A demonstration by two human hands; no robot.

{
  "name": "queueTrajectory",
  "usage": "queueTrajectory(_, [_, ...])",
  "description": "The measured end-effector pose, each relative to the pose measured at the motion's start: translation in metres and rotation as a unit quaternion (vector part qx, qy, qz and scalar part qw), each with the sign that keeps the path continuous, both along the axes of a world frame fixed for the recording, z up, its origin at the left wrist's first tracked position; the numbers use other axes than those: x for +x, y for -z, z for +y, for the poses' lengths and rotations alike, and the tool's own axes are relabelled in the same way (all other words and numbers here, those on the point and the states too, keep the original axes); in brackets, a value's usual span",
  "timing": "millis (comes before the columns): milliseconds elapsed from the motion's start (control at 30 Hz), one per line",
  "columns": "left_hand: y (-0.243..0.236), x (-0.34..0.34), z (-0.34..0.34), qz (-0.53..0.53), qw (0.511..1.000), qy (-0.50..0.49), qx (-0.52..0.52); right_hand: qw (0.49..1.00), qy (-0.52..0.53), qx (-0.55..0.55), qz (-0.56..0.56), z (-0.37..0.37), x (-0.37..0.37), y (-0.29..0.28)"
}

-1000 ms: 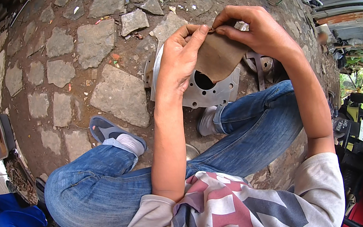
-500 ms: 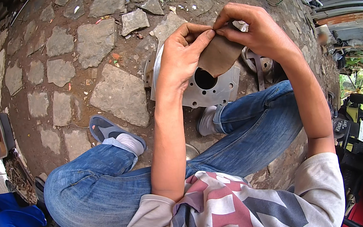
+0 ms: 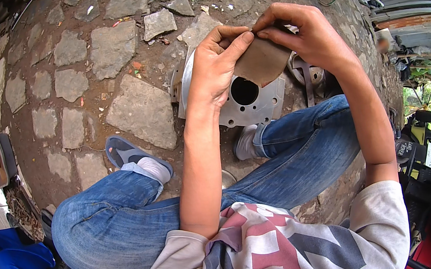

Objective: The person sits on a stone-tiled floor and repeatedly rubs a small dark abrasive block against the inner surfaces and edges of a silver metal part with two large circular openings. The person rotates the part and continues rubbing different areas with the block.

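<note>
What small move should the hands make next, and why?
Perhaps slide the right hand outward along the upper edge of the brown sheet for a steadier hold: the left hand seems to pinch close beside it, and the sheet's lower part hangs free before the holed metal plate.

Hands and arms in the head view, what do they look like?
The left hand and right hand are ungloved, with no ring or watch visible. The forearms are bare up to the short, pale grey sleeves of a T-shirt printed in dull red and dark grey.
</note>
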State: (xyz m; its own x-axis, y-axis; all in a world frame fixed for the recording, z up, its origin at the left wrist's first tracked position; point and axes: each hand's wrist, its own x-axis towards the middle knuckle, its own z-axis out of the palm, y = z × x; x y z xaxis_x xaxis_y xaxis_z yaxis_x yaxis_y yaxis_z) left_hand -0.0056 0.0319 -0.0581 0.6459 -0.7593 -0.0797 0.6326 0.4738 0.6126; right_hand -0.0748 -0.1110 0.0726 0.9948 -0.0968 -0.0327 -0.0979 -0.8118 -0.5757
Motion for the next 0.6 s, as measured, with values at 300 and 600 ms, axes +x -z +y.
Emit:
queueTrajectory(300, [0.0027, -0.0013, -0.0003, -0.012, 1.0, -0.01, -0.021, 1.0, 0.017, 0.006, 0.0, 0.001, -0.0008, 0.0013])
queueTrajectory(600, [-0.0055, -0.0025, -0.0007, 0.007, 1.0, -0.012, -0.015, 0.999, 0.034, 0.005, 0.002, 0.0012, -0.001, 0.0007])
